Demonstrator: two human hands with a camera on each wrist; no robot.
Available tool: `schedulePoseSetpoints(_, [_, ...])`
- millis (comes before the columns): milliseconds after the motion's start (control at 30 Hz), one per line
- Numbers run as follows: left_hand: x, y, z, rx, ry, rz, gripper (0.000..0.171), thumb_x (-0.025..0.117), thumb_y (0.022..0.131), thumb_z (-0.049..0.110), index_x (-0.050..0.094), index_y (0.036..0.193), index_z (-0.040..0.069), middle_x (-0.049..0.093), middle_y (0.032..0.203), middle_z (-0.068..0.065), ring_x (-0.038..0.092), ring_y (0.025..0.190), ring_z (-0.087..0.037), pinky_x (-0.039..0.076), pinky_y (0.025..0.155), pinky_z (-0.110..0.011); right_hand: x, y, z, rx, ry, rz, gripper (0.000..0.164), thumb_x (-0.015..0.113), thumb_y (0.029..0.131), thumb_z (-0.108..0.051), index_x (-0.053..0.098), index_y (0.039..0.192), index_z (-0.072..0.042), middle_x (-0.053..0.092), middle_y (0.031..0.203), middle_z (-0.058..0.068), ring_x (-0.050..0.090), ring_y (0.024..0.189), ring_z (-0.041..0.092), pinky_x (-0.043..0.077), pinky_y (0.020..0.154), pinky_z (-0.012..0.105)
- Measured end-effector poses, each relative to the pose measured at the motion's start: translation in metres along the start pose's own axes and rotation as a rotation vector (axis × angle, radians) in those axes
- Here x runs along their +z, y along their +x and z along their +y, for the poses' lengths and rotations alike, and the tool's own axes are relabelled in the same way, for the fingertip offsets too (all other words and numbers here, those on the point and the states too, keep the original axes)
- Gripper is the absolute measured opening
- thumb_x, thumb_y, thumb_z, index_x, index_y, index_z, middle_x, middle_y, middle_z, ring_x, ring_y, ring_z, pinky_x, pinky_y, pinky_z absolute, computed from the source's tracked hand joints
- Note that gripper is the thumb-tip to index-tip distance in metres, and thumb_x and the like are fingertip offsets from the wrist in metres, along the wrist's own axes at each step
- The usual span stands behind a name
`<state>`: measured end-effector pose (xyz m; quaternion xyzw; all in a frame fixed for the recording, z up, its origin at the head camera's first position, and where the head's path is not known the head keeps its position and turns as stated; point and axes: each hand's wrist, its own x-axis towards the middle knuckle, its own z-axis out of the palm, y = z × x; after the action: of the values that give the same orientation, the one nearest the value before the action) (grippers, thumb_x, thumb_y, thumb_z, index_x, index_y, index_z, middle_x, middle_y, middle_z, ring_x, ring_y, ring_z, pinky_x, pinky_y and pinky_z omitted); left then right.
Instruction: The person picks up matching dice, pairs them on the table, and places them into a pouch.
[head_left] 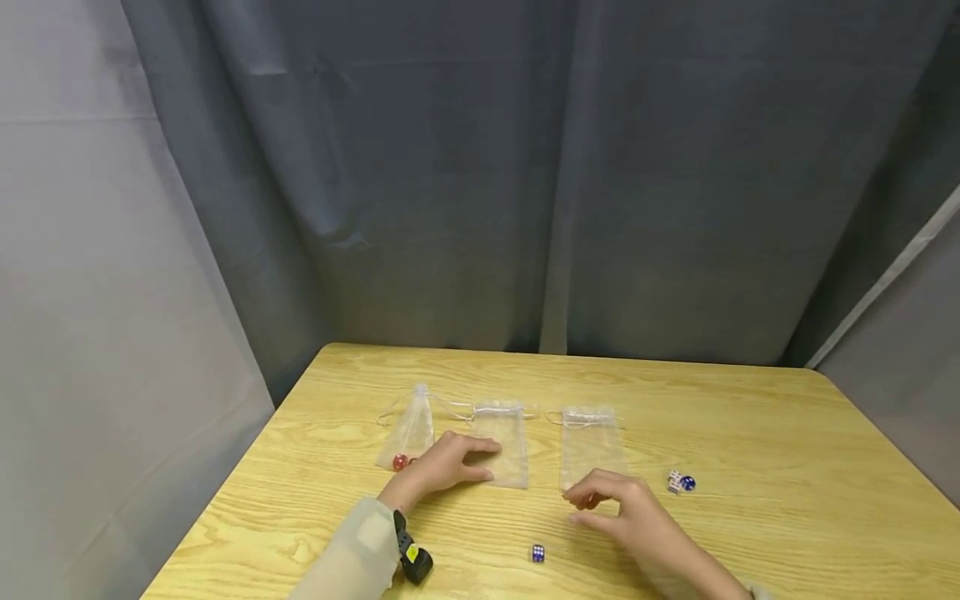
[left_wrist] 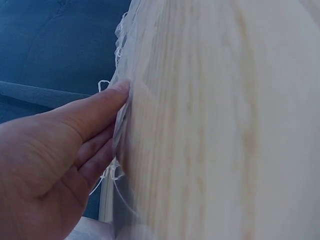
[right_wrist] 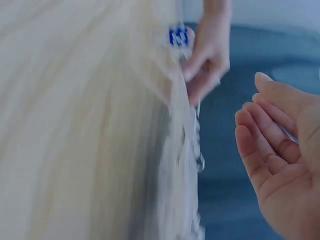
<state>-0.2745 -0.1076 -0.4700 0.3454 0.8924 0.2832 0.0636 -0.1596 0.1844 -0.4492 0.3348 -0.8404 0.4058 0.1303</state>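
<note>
My left hand [head_left: 452, 460] touches the middle sheer white drawstring bag [head_left: 512, 458], which lies flat on the table. In the left wrist view the fingertips [left_wrist: 121, 87] rest against its thin fabric. My right hand [head_left: 628, 510] hovers just in front of the right-hand sheer bag [head_left: 592, 446], fingers loosely bent and holding nothing. The right wrist view shows the same empty hand [right_wrist: 285, 155] with its palm in sight. A dark blue die [head_left: 538, 552] with white pips sits on the table between the hands, nearer the front.
A third sheer bag [head_left: 415, 425] at the left stands gathered at its neck, with red dice [head_left: 401, 462] inside. Right of my right hand lie white dice [head_left: 675, 481] beside a round blue piece [head_left: 687, 482]. Dark curtains [head_left: 450, 183] hang behind the wooden table [head_left: 757, 433].
</note>
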Motion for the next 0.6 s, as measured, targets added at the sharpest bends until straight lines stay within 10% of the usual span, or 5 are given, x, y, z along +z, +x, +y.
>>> schedulePoseSetpoints(367, [-0.003, -0.004, -0.006, 0.004, 0.002, 0.007, 0.046, 0.071, 0.09, 0.028, 0.062, 0.133, 0.014, 0.061, 0.138, -0.005, 0.057, 0.13, -0.024, 0.047, 0.11, -0.039, -0.06, -0.041, 0.035, 0.474, -0.006, 0.173, 0.025, 0.07, 0.091, -0.025, 0.071, 0.111, -0.009, 0.073, 0.104, 0.007, 0.065, 0.087, -0.003, 0.057, 0.073, 0.018])
schedulePoseSetpoints(600, [-0.005, -0.007, -0.008, -0.009, -0.01, -0.003, 0.046, 0.07, 0.091, 0.028, 0.061, 0.134, 0.014, 0.06, 0.139, -0.005, 0.056, 0.131, -0.023, 0.047, 0.11, -0.04, -0.085, -0.057, 0.051, 0.618, -0.044, 0.196, 0.035, 0.068, 0.092, -0.033, 0.069, 0.117, -0.009, 0.074, 0.107, -0.001, 0.062, 0.09, -0.012, 0.057, 0.075, 0.015])
